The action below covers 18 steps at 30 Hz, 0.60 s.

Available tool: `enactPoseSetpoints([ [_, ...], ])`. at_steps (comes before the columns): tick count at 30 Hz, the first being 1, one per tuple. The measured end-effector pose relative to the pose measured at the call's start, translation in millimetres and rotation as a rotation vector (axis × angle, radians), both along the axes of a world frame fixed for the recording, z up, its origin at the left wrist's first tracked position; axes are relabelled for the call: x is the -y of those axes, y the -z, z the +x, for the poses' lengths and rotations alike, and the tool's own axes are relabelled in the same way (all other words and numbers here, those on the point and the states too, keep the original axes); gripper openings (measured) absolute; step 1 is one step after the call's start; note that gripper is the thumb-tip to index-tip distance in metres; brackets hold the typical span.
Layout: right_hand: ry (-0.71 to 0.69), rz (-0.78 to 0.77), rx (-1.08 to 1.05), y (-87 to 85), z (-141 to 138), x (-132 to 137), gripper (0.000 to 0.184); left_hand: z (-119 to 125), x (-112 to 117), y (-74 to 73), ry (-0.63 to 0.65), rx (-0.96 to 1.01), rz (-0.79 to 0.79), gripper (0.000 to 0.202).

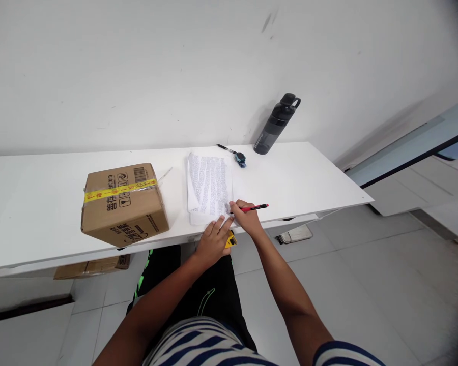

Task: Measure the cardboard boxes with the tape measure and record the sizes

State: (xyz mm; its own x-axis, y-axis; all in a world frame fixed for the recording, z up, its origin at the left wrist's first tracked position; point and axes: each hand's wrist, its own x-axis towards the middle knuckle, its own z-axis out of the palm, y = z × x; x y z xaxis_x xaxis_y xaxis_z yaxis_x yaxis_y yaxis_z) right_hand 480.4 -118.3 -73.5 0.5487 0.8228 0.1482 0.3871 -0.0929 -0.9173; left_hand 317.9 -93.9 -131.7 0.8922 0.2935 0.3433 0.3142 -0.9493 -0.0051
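Observation:
A stack of white paper (209, 185) covered in small handwriting lies on the white table (297, 178). My right hand (246, 216) is closed round a red pen (254, 208), whose tip rests at the paper's near right corner. My left hand (212, 241) lies at the near edge of the paper with its fingers stretched out, pressing the sheet down. A small yellow object (231, 239) shows just under my left hand at the table's edge; I cannot make out what it is.
A brown cardboard box (124, 204) with yellow tape stands left of the paper. At the back by the wall are a dark water bottle (277, 123), a black pen (226, 148) and a small blue object (240, 159). Another flat box (91, 266) lies under the table.

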Motion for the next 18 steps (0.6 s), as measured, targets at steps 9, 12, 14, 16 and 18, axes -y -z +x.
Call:
enactPoseSetpoints([
  [9, -0.049, -0.015, -0.017, 0.2, 1.6, 1.5, 0.041, 0.3, 0.1, 0.4, -0.002, 0.005, 0.009, 0.049],
  [12, -0.035, -0.002, -0.015, 1.8, 1.9, 1.3, 0.041, 0.4, 0.4, 0.9, -0.004, 0.002, 0.007, 0.049],
  [14, -0.040, -0.001, -0.010, 2.8, 2.0, 1.5, 0.042, 0.5, 0.3, 1.6, -0.003, 0.000, 0.004, 0.049],
  [16, -0.027, 0.008, -0.005, 3.8, 1.7, 1.8, 0.043, 0.5, 0.3, 2.2, -0.004, 0.000, 0.004, 0.050],
  [18, 0.001, 0.027, -0.006, 4.3, 1.1, 2.2, 0.044, 0.4, 0.3, 2.4, -0.005, 0.000, 0.005, 0.051],
])
